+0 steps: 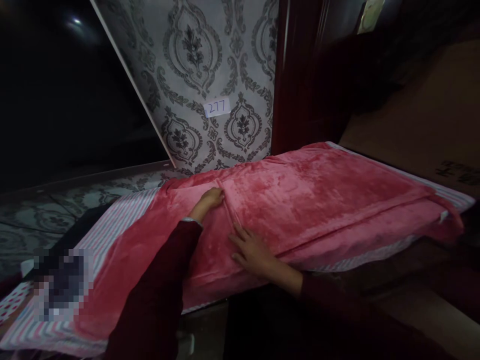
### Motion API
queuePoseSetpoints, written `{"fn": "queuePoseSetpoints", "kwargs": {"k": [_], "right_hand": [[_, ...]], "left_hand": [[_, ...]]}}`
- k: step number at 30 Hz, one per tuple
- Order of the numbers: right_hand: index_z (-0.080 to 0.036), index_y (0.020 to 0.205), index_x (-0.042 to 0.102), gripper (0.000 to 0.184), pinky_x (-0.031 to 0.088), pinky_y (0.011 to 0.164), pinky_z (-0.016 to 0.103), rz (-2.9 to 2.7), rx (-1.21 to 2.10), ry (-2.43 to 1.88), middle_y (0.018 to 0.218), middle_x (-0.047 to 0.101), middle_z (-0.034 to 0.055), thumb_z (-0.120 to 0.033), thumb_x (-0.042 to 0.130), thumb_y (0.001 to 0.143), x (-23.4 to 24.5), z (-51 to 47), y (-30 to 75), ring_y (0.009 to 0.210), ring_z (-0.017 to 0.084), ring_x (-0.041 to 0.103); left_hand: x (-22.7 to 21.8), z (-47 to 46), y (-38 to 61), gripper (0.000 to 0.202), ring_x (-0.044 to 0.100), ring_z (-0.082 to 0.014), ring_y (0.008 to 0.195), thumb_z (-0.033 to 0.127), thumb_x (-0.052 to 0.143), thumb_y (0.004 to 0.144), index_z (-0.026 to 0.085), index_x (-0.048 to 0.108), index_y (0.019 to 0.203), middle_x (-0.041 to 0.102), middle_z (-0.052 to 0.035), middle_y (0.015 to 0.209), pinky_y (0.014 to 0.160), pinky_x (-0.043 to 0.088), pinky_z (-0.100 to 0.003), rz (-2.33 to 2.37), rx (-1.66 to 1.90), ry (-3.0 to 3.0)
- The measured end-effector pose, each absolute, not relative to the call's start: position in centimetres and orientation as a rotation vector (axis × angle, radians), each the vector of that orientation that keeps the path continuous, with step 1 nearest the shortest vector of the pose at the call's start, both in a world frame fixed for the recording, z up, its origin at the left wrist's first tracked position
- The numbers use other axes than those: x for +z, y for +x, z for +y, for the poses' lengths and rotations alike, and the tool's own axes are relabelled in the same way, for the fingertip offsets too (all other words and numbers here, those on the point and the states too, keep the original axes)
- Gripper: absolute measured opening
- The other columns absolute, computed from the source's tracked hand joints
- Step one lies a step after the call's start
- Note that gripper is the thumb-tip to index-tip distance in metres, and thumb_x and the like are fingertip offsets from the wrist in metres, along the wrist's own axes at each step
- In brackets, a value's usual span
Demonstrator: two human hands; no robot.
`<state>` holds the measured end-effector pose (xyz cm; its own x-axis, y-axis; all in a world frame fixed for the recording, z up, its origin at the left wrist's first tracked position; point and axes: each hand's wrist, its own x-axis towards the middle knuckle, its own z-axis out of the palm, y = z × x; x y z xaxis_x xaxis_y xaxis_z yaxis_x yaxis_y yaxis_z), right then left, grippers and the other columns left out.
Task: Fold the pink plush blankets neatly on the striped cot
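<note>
A pink plush cloth lies spread over a striped sheet on a long surface; whether it is a blanket or a garment I cannot tell. A raised fold runs across its middle. At the far end of that fold, my left hand has its fingers bent together and closed on the cloth. Nearer to me, my right hand rests on the cloth with its fingers spread, the fingertips touching the near part of the fold.
A large dark screen stands at the left. Patterned wallpaper carries a label reading 277. A dark red door frame is behind, and a cardboard box at the right. A pixelated patch covers something at the lower left.
</note>
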<state>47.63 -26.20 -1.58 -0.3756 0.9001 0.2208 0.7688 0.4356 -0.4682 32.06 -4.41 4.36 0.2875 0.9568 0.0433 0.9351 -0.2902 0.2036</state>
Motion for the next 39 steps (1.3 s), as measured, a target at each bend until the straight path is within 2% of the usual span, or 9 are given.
{"fn": "queuePoseSetpoints", "kwargs": {"k": [4, 7, 11, 14, 22, 27, 32, 35, 39], "right_hand": [[-0.02, 0.153, 0.054, 0.059, 0.039, 0.116, 0.055, -2.209, 0.487, -1.416, 0.169, 0.034, 0.0175, -0.029, 0.065, 0.095, -2.4, -27.0, 47.7, 0.145, 0.036, 0.045], [-0.023, 0.152, 0.056, 0.056, 0.041, 0.114, 0.053, -2.169, 0.535, -1.427, 0.169, 0.035, 0.0127, -0.027, 0.062, 0.096, -2.2, -27.3, 47.6, 0.142, 0.033, 0.048], [-0.026, 0.149, 0.059, 0.052, 0.045, 0.108, 0.052, -2.173, 0.555, -1.421, 0.169, 0.036, 0.0063, -0.027, 0.058, 0.097, -2.0, -27.5, 47.5, 0.134, 0.032, 0.052], [-0.026, 0.152, 0.056, 0.054, 0.043, 0.111, 0.056, -2.16, 0.582, -1.43, 0.17, 0.034, 0.006, -0.026, 0.057, 0.097, -1.8, -27.8, 47.6, 0.139, 0.034, 0.047], [-0.031, 0.146, 0.062, 0.055, 0.035, 0.12, 0.058, -2.026, 0.73, -1.33, 0.168, 0.039, 0.0054, -0.019, 0.058, 0.092, -2.5, -27.7, 47.9, 0.147, 0.031, 0.044], [-0.029, 0.134, 0.071, 0.048, 0.044, 0.114, 0.044, -2.0, 0.658, -1.243, 0.155, 0.055, 0.0062, -0.018, 0.063, 0.088, -3.2, -26.9, 47.7, 0.138, 0.025, 0.054], [-0.03, 0.13, 0.071, 0.037, 0.045, 0.114, 0.042, -2.06, 0.569, -1.207, 0.151, 0.059, 0.002, -0.03, 0.064, 0.094, -2.8, -26.1, 47.7, 0.133, 0.024, 0.058], [-0.022, 0.126, 0.073, 0.033, 0.044, 0.115, 0.037, -2.102, 0.674, -1.059, 0.149, 0.061, 0.006, -0.031, 0.067, 0.095, -2.5, -25.3, 49.1, 0.134, 0.023, 0.058], [-0.019, 0.121, 0.073, 0.03, 0.053, 0.099, 0.029, -1.778, 0.825, -0.937, 0.127, 0.074, 0.0082, -0.031, 0.064, 0.095, -1.9, -24.8, 56.3, 0.114, 0.019, 0.069]], "left_hand": [[4.2, -4.4, 35.1, 0.059, 0.063, -0.0342, 0.13, 0.05, 0.054, 0.096, 0.006, 0.06, 0.135, 0.064, -0.0285, 0.137, 0.105, 0.05, -0.041, 2.059, 0.172, 2.202], [4.2, -4.3, 36.1, 0.064, 0.063, -0.033, 0.131, 0.042, 0.065, 0.089, 0.007, 0.055, 0.142, 0.064, -0.0279, 0.138, 0.102, 0.052, -0.038, 2.191, 0.143, 2.093], [4.4, -3.7, 36.7, 0.058, 0.065, -0.0314, 0.128, 0.021, 0.065, 0.084, 0.007, 0.057, 0.14, 0.069, -0.0269, 0.13, 0.1, 0.052, -0.035, 2.25, 0.121, 2.08], [4.7, -3.6, 36.8, 0.05, 0.067, -0.0301, 0.124, 0.017, 0.062, 0.085, 0.009, 0.063, 0.135, 0.072, -0.0247, 0.124, 0.1, 0.051, -0.034, 2.236, 0.126, 2.141], [5.3, -4.3, 36.9, 0.035, 0.069, -0.0261, 0.122, 0.025, 0.053, 0.093, 0.014, 0.075, 0.118, 0.075, -0.018, 0.125, 0.098, 0.051, -0.029, 2.186, 0.141, 2.23], [7.6, -4.6, 36.1, 0.045, 0.074, -0.0266, 0.108, 0.031, 0.037, 0.1, 0.01, 0.075, 0.113, 0.078, -0.0198, 0.111, 0.085, 0.054, -0.03, 2.135, 0.078, 2.227], [6.5, -5.5, 35.5, 0.057, 0.059, -0.0351, 0.134, 0.036, 0.041, 0.095, -0.001, 0.062, 0.132, 0.064, -0.0281, 0.139, 0.104, 0.049, -0.041, 1.984, 0.005, 2.384], [3.3, -6.9, 35.9, 0.068, 0.046, -0.0387, 0.146, 0.041, 0.028, 0.098, -0.001, 0.048, 0.148, 0.05, -0.0283, 0.154, 0.112, 0.042, -0.054, 2.063, 0.073, 2.501], [1.1, -8.7, 36.6, 0.07, 0.046, -0.0394, 0.143, 0.043, 0.017, 0.1, 0.001, 0.049, 0.147, 0.055, -0.0283, 0.148, 0.11, 0.041, -0.059, 2.05, 0.211, 2.638]]}}
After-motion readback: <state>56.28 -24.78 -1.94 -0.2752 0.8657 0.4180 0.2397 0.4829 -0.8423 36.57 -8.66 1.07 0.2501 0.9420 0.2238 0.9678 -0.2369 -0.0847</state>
